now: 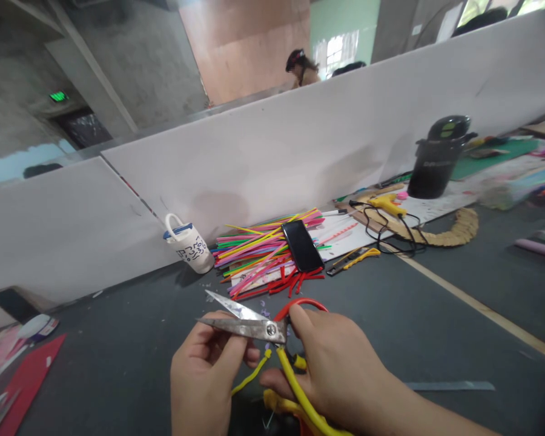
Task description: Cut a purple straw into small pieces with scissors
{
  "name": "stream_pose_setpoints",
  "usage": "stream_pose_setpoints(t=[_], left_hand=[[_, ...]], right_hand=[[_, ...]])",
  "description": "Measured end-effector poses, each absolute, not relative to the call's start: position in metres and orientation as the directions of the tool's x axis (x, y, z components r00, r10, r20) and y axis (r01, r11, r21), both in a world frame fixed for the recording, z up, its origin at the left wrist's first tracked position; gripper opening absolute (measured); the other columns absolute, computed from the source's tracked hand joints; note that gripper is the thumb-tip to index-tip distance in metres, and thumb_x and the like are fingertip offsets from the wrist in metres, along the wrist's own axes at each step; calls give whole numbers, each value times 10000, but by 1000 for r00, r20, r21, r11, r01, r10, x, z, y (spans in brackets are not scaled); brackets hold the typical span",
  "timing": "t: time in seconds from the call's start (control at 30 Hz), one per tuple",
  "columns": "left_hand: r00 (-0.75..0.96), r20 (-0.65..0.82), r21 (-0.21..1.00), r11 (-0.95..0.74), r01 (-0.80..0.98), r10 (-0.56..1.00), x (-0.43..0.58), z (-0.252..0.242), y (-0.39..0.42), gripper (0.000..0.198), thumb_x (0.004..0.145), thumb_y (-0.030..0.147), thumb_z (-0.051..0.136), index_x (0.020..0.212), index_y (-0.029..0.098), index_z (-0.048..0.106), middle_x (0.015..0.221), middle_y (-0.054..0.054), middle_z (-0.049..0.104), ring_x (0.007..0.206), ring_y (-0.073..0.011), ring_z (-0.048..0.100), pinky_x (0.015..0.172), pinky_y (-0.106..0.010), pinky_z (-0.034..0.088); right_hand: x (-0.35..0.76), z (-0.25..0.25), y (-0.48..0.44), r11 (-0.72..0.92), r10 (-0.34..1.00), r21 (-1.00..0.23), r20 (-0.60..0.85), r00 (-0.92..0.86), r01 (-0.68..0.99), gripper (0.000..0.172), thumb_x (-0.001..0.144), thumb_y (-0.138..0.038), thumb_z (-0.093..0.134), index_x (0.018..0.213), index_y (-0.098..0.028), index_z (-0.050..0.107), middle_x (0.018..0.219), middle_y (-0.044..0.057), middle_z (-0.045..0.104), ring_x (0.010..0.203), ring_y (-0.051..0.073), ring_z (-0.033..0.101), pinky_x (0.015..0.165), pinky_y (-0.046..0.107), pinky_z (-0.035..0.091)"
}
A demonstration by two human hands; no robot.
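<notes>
My right hand point(338, 357) grips a pair of scissors point(243, 327) by its red handle, with the worn metal blades apart and pointing left. My left hand point(209, 369) is closed, fingertips and thumb bent together right beside the lower blade; whatever lies between them is hidden. Below the scissors' pivot, a thick yellow fuzzy stem point(293, 384) slants down to the right. A thinner yellow strand point(254, 375) with a knob at its top runs beside it. Under my hands a dark object with yellow parts point(277, 402) is partly covered.
Colourful pipe cleaners point(254, 248) lie behind my hands, a black phone point(302, 245) on top. Around them stand a white cup point(191, 248) and a black tumbler point(438, 160). A yellow utility knife point(354, 260) and a corded yellow glue gun point(386, 204) lie right. A white partition point(277, 151) closes off the back.
</notes>
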State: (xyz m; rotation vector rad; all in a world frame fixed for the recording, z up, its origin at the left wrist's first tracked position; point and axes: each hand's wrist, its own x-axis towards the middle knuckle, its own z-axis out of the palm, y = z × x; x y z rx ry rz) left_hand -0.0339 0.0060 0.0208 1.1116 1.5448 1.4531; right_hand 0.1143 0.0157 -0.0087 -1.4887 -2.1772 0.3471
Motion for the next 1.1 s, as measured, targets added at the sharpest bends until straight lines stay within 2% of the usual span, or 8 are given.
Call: stream_pose_setpoints(t=[0.2,0.4,0.83,1.0,1.1], left_hand=[[-373,26,996,6,85,927,-33,21,6,67,611,170,665,655,171,615,469,52,621,431,-100,571,455,-171,466],[-353,34,996,-5,85,935,-32,21,7,42,634,187,657,639,171,618,457,50,615,434,-99,566,461,-168,459],[-368,41,995,-6,95,929,-31,22,6,40,620,190,661,638,166,634,473,30,630,438,-114,575,463,-188,478],[-346,68,987,-12,160,936,-34,24,7,34,626,185,657,621,169,627,481,33,622,446,-111,577,465,-180,477],[-342,72,991,-29,128,937,-36,23,7,59,642,200,666,624,175,615,509,39,620,452,-103,573,467,-175,472]], right_hand=[[114,-9,14,363,931,-476,210,-298,801,481,665,-662,566,780,-203,479,653,20,631,582,232,600,469,269,226],[113,-6,14,369,928,-472,235,-289,801,514,591,-665,627,774,-205,489,659,19,623,589,241,602,472,268,238],[112,-6,13,344,939,-493,187,-289,799,522,594,-660,624,812,-197,525,664,27,649,602,257,617,472,274,273],[114,-5,17,362,932,-415,169,-321,834,466,711,-651,529,762,-188,539,606,47,644,530,241,602,442,266,222],[118,-2,20,337,941,-482,163,-295,809,405,763,-597,512,732,-193,528,562,22,610,481,194,557,440,249,232]])
